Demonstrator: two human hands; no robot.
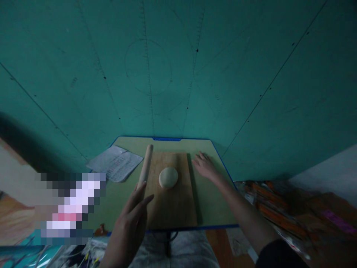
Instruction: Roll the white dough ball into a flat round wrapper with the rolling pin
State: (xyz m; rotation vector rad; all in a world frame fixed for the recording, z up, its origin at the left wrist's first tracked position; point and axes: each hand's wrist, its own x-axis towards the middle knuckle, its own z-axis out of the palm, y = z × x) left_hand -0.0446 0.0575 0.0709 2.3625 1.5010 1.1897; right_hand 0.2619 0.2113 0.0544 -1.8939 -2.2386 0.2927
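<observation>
My left hand [129, 219] is at the near end of a pale wooden rolling pin [145, 163], with its fingers over the pin and its thumb apart from them. The pin points away from me along the left edge of a wooden board [173, 212]; my hand hides its near end. A round, smooth lump of dough [168, 177] sits on the board, touched by neither hand. To the right of the board, my right hand [205, 166] lies on the tabletop with its fingers spread and holds nothing.
The small table [217, 212] has a blue rim and stands against a green wall [173, 74] with drawn lines. Printed sheets [115, 163] lie at its left. Cartons and orange items [279, 204] are piled at the right. A pixelated patch covers part of the lower left.
</observation>
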